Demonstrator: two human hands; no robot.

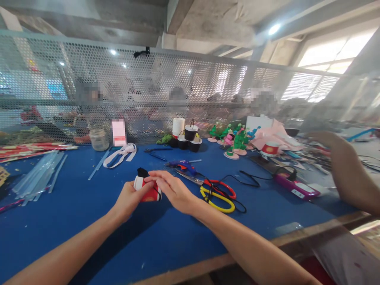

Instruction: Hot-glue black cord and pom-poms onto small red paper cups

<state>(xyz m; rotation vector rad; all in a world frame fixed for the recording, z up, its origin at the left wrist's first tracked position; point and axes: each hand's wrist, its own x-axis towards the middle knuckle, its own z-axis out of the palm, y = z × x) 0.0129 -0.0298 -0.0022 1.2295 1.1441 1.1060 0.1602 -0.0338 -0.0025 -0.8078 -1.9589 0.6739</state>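
A small red and white paper cup (152, 195) lies tilted on its side between my two hands above the blue table. My left hand (130, 194) grips it from the left, thumb along its side. From the right, my right hand (175, 192) presses thumb and fingers together on the cup's upper side. A piece of black material (143, 172) sticks up at the cup's far side; what joins it there is hidden by my fingers. Scissors with red and yellow handles (218, 196) lie right of my right hand. Behind them is a blue glue gun (185, 167).
Clear glue sticks (38, 176) lie at left, near a glass jar (99, 139) and white ribbon (120, 156). Black-filled cups (190, 133) and green felt pieces (240, 140) stand at the back. A purple power strip (297, 187) and a co-worker's arm (347, 166) are right.
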